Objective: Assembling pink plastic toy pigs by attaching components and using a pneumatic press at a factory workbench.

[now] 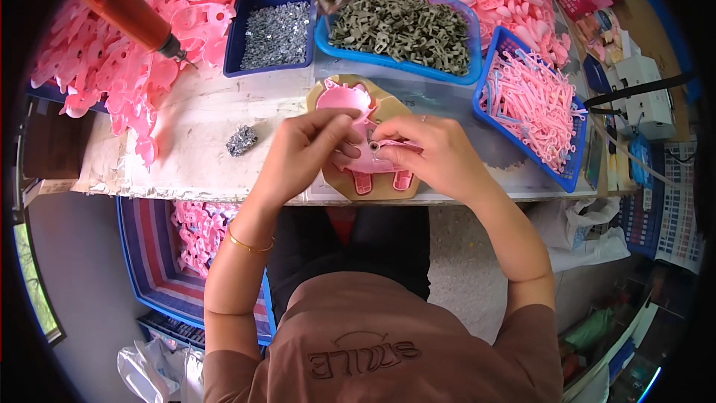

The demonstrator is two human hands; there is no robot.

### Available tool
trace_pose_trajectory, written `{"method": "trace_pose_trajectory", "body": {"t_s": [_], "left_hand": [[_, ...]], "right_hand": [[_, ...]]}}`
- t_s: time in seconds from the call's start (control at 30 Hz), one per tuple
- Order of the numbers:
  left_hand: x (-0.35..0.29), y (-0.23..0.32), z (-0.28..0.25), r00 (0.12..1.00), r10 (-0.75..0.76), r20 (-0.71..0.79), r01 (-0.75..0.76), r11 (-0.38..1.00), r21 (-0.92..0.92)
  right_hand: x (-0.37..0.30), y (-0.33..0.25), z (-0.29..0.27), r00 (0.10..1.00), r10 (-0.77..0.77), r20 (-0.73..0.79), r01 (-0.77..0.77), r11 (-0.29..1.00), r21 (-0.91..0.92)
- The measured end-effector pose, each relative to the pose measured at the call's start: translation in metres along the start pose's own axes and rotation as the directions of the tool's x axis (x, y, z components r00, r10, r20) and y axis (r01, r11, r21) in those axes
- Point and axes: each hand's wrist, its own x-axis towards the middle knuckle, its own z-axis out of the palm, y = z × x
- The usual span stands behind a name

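A pink plastic toy shell [365,163], with a rounded top and two short legs, lies in a tan octagonal holder [337,184] near the table's front edge. Over its left side is my left hand [317,142], fingers curled and thumb pressed against them; whatever lies between them is hidden. My right hand [432,148] pinches a slim pink plastic piece [406,145] at the shell's right side. Close to those fingertips, a small dark ring [374,146] shows in the shell. Part of the shell is covered by both hands.
Behind the holder stand a dark blue tray of screws [272,33] and a blue tray of olive-green clips [403,30]. A blue basket [485,108] holds slim pink pieces. An orange power screwdriver [130,15] hangs at upper left. Pink shells [97,60] and a screw clump [242,140] lie left.
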Motion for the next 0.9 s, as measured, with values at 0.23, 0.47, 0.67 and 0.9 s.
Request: {"method": "trace_pose_trajectory", "body": {"t_s": [0.23, 0.47, 0.67, 0.9], "left_hand": [[-0.012, 0.003, -0.012, 0.917, 0.393, -0.062, -0.272, 0.734, 0.622], [-0.018, -0.019, 0.000, 0.852, 0.516, 0.081, -0.390, 0.525, 0.756], [-0.018, -0.025, 0.008, 0.819, 0.572, 0.054, -0.382, 0.472, 0.794], [-0.013, -0.026, 0.010, 0.831, 0.555, 0.029, -0.341, 0.467, 0.816]], "right_hand": [[0.011, 0.008, 0.017, 0.989, -0.014, 0.148, 0.057, 0.955, -0.291], [0.017, 0.016, 0.027, 0.968, -0.243, 0.065, 0.251, 0.934, -0.252], [0.011, 0.023, 0.026, 0.987, -0.156, 0.027, 0.158, 0.967, -0.200], [0.016, 0.020, 0.023, 0.977, -0.192, 0.091, 0.211, 0.929, -0.303]]}}
